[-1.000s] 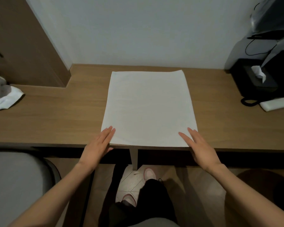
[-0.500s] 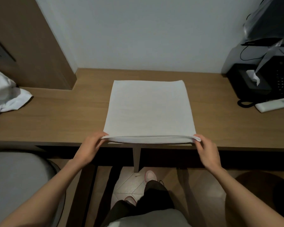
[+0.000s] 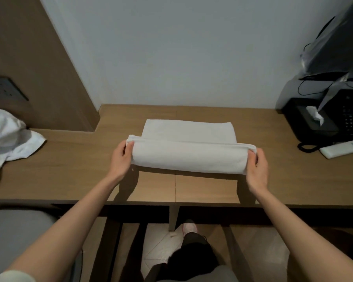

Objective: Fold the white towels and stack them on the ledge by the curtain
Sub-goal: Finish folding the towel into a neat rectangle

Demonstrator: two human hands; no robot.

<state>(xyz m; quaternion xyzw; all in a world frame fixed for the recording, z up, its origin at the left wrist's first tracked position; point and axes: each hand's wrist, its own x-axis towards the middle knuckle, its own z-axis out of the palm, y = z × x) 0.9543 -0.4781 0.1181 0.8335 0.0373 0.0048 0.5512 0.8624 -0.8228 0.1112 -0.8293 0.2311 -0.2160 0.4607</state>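
A white towel [image 3: 189, 155] lies across the middle of the wooden desk [image 3: 69, 169]. Its near half is lifted and curled over toward the wall, so a rounded fold faces me. My left hand [image 3: 121, 157] pinches the raised left corner. At the other end my right hand [image 3: 257, 165] grips the raised right corner. The far part of the towel still lies flat on the desk. A crumpled heap of white towels [image 3: 7, 139] sits at the desk's left end.
A black tissue box [image 3: 312, 121] and a black telephone [image 3: 351, 119] stand at the right end by the wall, with a white remote [image 3: 341, 148] in front. A grey chair seat [image 3: 14, 237] is at the lower left. A brown wall panel [image 3: 39, 68] rises at the left.
Both hands went from resting flat on the towel's near edge to gripping its near corners, then lifted that edge and carried it away from me, over the towel.
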